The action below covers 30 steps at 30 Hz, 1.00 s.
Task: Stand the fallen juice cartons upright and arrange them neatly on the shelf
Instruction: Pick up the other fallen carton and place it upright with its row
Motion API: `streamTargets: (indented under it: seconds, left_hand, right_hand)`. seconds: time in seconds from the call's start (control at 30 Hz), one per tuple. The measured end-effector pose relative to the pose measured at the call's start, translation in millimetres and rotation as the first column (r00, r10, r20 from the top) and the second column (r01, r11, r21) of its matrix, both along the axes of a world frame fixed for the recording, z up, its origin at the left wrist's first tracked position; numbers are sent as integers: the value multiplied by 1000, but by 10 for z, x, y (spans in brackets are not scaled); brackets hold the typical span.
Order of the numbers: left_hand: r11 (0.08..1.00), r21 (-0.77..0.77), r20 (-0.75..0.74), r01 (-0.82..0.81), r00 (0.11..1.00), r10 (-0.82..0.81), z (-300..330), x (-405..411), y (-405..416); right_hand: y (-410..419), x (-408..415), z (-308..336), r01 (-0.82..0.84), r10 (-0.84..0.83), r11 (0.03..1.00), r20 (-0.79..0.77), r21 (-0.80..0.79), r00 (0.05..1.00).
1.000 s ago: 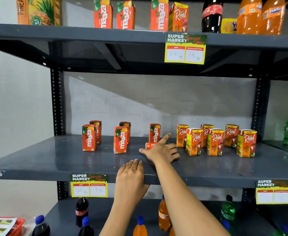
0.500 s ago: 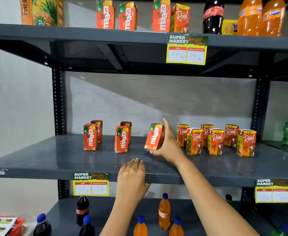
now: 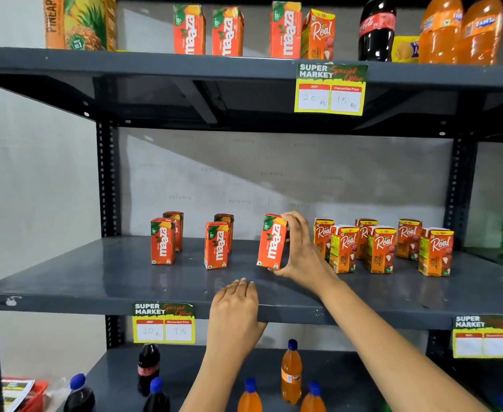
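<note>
Grey metal shelving unit (image 3: 65, 281) with three visible tiers, seen from the front. The middle shelf carries, to the left, four upright Maaza cartons in two front-and-back pairs (image 3: 163, 241) (image 3: 217, 245), and to the right a cluster of six upright Real cartons (image 3: 381, 250), set in two staggered rows. The upper tier holds a large pineapple juice box (image 3: 79, 22), further Maaza and Real cartons, a cola bottle (image 3: 376, 28) and orange soda bottles (image 3: 458, 31); the lower tier holds dark and orange bottles with blue caps (image 3: 291, 371). Yellow price tags (image 3: 330, 90) (image 3: 163, 323) hang from the shelf edges.

The right hand (image 3: 299, 248) grips the fifth Maaza carton (image 3: 272, 242) from its right side, fingers curled over the top edge and thumb under the lower corner. This carton is tilted slightly, top to the right, with its base at or just above the shelf surface, between the Maaza pairs and the Real cluster. The left hand (image 3: 236, 304) lies flat, palm down, fingers together, on the front lip of the middle shelf, holding nothing.
</note>
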<state>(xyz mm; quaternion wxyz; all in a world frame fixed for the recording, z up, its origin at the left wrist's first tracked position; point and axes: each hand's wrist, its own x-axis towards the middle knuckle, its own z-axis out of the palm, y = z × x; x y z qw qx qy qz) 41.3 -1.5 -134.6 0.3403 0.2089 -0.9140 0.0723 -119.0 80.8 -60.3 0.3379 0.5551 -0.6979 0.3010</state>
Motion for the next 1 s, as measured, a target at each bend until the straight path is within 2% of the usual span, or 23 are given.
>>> streamTargets:
  seconds: [0.07, 0.17, 0.3, 0.4, 0.6, 0.83, 1.0]
  left_hand:
    - [1000, 9, 0, 17, 1000, -17, 10, 4, 7]
    - [999, 3, -15, 41, 999, -41, -17, 24, 29]
    - [997, 2, -13, 78, 997, -78, -42, 6, 156]
    - [994, -2, -16, 107, 994, -107, -48, 13, 229]
    - [997, 11, -14, 78, 997, -78, -78, 158, 187]
    - [1000, 11, -35, 26, 999, -26, -132, 243, 73]
    - [1000, 11, 3, 5, 1000, -5, -142, 218, 43]
  right_hand:
    - [10, -25, 8, 16, -16, 999, 6, 34, 1000]
    - [26, -118, 15, 93, -95, 978, -1, 184, 996]
    - [104, -386, -20, 292, -293, 892, -50, 345, 955]
    - [157, -510, -65, 347, -343, 849, -82, 398, 936]
    - [104, -444, -108, 271, -289, 847, -31, 457, 957]
    - [190, -311, -140, 114, -256, 895, 288, 432, 923]
    - [193, -189, -132, 42, -229, 911, 420, 410, 878]
